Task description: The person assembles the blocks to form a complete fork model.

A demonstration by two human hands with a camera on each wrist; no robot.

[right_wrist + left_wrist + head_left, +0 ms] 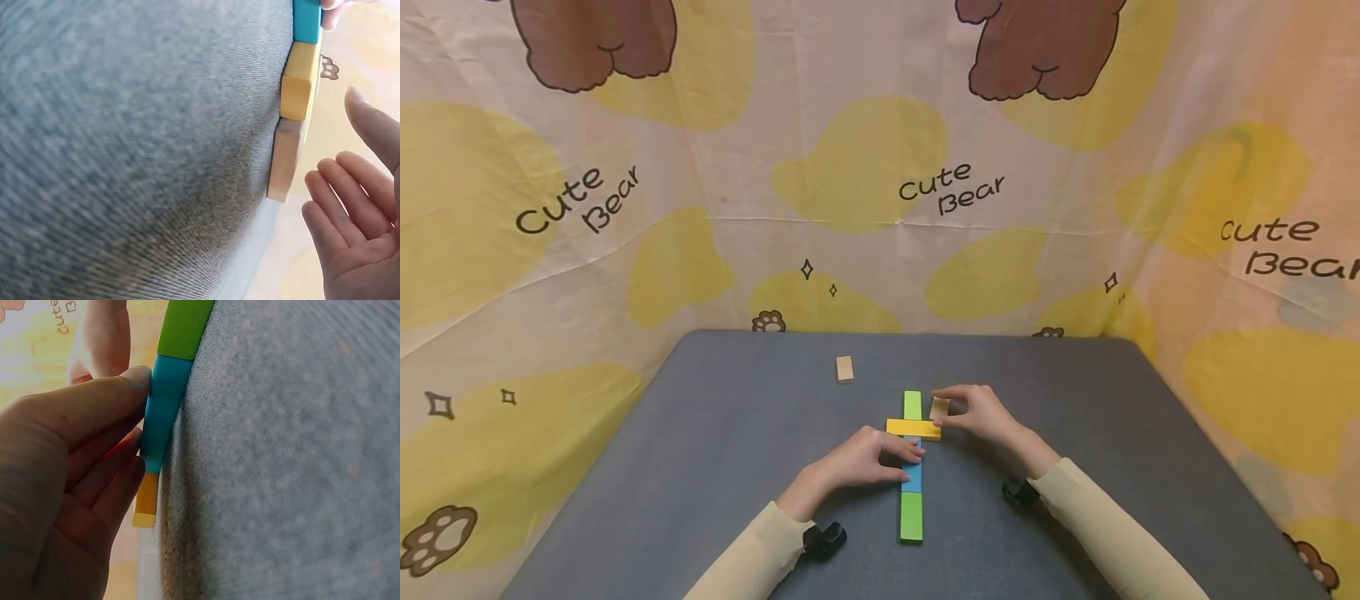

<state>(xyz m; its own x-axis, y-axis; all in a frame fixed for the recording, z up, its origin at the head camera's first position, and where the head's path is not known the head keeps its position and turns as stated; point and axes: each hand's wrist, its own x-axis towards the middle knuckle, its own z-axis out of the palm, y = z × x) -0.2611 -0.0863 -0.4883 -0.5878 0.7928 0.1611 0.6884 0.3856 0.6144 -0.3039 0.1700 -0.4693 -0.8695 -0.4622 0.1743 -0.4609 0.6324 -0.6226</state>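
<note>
A row of coloured wooden blocks lies on the grey table in the head view. It has a far green block (912,403), a yellow block (913,429) set crosswise, a blue stretch (913,481) and a near green block (912,517). My left hand (865,457) rests its thumb and fingertips on the blue stretch (167,406), fingers loosely bent. Right of the far green block lies a plain wooden block (939,408), beside the yellow block's end. Around it hovers my right hand (988,417), its fingers relaxed and apart from the plain block (285,162) in the right wrist view.
Another plain wooden block (845,369) lies farther back, left of the row. The grey table (737,417) ends at a printed curtain (865,250) behind and along the sides. Dark wrist straps (825,542) sit on both wrists.
</note>
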